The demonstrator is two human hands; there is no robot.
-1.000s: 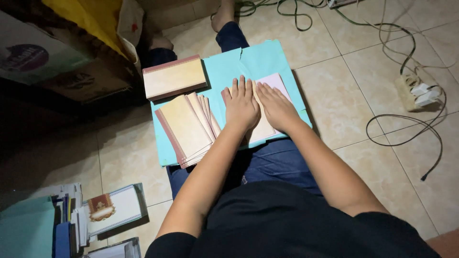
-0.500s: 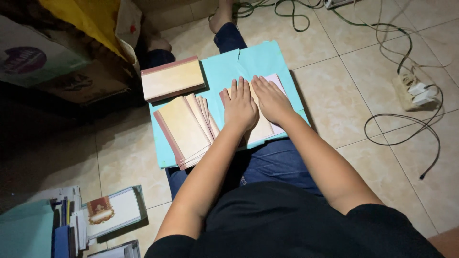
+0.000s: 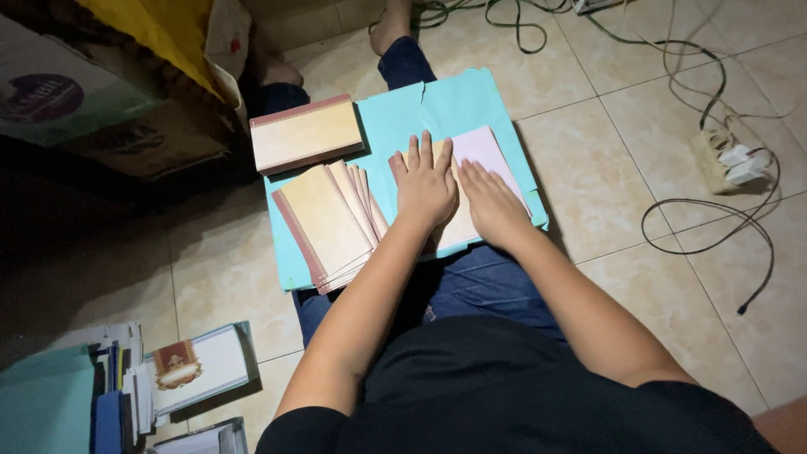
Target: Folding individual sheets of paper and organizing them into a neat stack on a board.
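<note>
Much of the pink sheet [image 3: 486, 155] is hidden under the two hands, so only its upper right part and a strip along its lower edge show; whether it is one leaf or a folded card cannot be told. The person's lap is covered by a turquoise board [image 3: 445, 105], and the legs show only as a knee in blue jeans above it and a dark patch below it. The left part of the picture lies in deep shadow, where a cardboard box [image 3: 76, 109] and a yellow cloth [image 3: 151, 29] are cut off by the frame. The left hand [image 3: 424, 189] lies flat with fingers spread and straight, pressing on the sheet and gripping nothing; the right hand [image 3: 494, 203] lies flat just beside it, fingers together, also pressing and holding nothing. The sheet sits on the right half of the board, its right edge close to the board's right rim. Left of the hands a fanned pile of tan booklets [image 3: 328, 223] reaches the board's lower left corner, and a thicker tan stack [image 3: 307, 134] overhangs its upper left corner. To the right the tiled floor [image 3: 605, 168] is open as far as a power strip [image 3: 727, 160] and its black cable [image 3: 714, 227]. At lower left, papers and a framed certificate [image 3: 197, 366] crowd the floor.
</note>
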